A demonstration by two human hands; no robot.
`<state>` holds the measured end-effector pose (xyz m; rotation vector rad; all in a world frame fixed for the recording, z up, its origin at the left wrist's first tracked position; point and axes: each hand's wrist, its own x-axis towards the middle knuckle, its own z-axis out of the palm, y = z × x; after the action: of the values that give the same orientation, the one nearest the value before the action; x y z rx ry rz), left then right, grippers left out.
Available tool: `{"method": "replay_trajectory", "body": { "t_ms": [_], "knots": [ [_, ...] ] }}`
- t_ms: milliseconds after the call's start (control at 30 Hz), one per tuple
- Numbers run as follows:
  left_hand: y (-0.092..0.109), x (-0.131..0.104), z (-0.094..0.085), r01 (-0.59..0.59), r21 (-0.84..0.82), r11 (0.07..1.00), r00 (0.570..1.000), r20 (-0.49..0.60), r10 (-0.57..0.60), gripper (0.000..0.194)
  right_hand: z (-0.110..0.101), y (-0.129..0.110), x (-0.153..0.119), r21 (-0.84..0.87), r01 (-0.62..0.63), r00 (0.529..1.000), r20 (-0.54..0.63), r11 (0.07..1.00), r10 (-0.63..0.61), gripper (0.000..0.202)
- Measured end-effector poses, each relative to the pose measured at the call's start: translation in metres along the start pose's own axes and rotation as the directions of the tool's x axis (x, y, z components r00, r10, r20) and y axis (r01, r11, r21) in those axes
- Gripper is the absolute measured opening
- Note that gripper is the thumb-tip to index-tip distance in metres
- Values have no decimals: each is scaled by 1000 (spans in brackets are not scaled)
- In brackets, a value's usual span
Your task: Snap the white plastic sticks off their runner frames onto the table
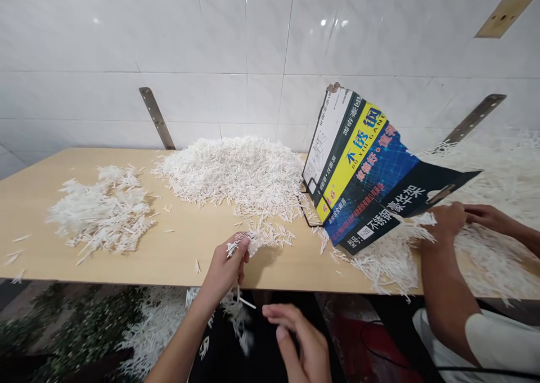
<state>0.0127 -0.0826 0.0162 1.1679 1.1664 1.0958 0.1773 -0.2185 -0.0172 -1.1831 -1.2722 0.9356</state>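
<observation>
My left hand (225, 267) is closed around a small bunch of thin white sticks (254, 242), just above the table's front edge. Their exact kind is too small to make out. Lower down, in front of the edge, my right hand (301, 341) has its thumb and fingers apart and holds nothing. Between my hands, several white pieces (238, 318) hang or fall over my dark clothing, partly blurred. A large heap of the same white sticks (236, 169) lies behind my left hand, with loose ones spilling toward it. A smaller pile (105, 208) sits to the left.
A printed cardboard sheet (367, 175) stands in a black wire stand (310, 203) on the wooden table (177, 259). Beyond it, a co-worker's hands (455, 217) are among more white pieces (493, 248). Metal brackets (156, 118) meet the tiled wall. More white pieces (154, 327) lie below.
</observation>
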Motion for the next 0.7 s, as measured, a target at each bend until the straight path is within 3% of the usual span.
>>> {"method": "replay_trajectory", "body": {
  "t_ms": [167, 233, 300, 367, 433, 600, 700],
  "knots": [
    [-23, 10, 0, 1, 96, 995, 1000, 28, -4, 54, -12, -26, 105, -226, 251, 968, 81, 941, -239, 20],
    [-25, 11, 1, 4, 88, 996, 999, 43, -8, 53, -8, -20, 145, -262, 305, 942, 227, 916, -249, 20],
    [-23, 12, 0, 27, 46, 999, 999, 41, -29, 53, -3, -9, 174, -229, 335, 882, 417, 914, -219, 19],
    [-21, 13, -1, 58, 14, 998, 998, 37, -59, 51, 0, 2, 188, -172, 321, 848, 490, 931, -202, 13],
    [-19, 13, -1, 52, 49, 997, 997, 50, -55, 45, 0, 10, 192, -120, 288, 862, 464, 950, -203, 18],
    [-16, 14, 2, -107, 211, 972, 993, 74, 93, 29, -4, 21, 186, -123, 231, 934, 305, 965, -184, 23],
    [-19, 13, 2, -84, 236, 968, 996, 58, 72, 30, -10, 26, 189, -12, 142, 979, 148, 990, -139, 27]
  ]
}}
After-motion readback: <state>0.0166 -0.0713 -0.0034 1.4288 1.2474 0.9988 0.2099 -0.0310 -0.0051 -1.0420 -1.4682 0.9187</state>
